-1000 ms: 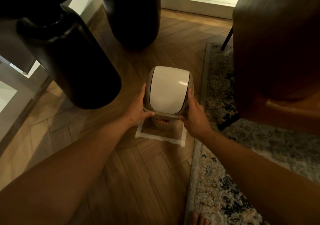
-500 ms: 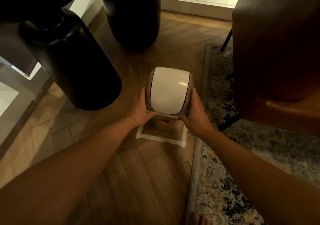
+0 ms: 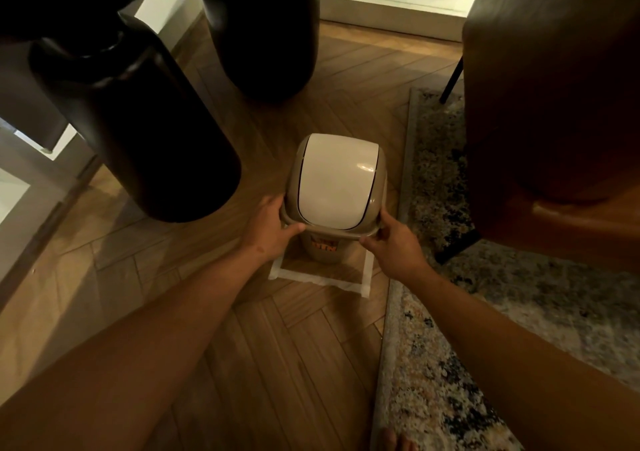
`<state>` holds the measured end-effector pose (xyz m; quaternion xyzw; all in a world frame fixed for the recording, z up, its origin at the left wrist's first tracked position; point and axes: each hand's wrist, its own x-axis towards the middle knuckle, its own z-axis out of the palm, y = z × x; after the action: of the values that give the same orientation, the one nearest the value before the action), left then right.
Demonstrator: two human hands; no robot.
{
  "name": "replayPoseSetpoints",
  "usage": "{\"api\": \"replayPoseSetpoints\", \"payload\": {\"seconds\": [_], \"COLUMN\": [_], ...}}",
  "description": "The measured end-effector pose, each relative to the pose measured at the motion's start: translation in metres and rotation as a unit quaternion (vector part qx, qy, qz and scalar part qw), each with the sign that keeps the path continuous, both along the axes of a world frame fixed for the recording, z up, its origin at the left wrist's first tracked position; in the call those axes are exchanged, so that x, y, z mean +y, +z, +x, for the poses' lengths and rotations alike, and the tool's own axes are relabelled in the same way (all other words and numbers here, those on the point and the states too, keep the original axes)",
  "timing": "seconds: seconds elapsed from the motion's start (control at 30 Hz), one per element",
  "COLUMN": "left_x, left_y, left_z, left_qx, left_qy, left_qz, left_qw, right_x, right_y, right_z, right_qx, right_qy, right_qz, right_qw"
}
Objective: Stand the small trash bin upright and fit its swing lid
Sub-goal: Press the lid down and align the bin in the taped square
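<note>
Both hands grip the lid frame of an upright bin on a wooden floor.

Near, a speckled woven rug (image 3: 450, 364) edges the herringbone floor (image 3: 277, 364). The left hand (image 3: 268, 234) and right hand (image 3: 394, 246) each close on the near corners of the tan plastic swing lid (image 3: 334, 182), with its smooth, rounded cream flap, atop the small trash bin (image 3: 323, 251). The bin stands inside a white tape square (image 3: 325, 279). Farther off, two glossy black vases (image 3: 138, 131) loom at left.
</note>
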<state>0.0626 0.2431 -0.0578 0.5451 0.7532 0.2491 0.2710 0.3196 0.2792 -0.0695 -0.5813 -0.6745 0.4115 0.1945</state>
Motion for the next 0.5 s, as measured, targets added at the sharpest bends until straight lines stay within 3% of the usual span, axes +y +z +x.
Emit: {"api": "replayPoseSetpoints", "payload": {"seconds": [0.5], "left_x": [0.0044], "left_y": [0.0004], "left_z": [-0.0083], "left_qx": [-0.022], "left_qy": [0.008], "left_qz": [-0.025], "left_qw": [0.999], "right_x": [0.0017], "right_y": [-0.0059], "right_z": [-0.0006], "right_qx": [0.040], "right_qy": [-0.022], "right_qz": [-0.021], "right_qw": [0.999]}}
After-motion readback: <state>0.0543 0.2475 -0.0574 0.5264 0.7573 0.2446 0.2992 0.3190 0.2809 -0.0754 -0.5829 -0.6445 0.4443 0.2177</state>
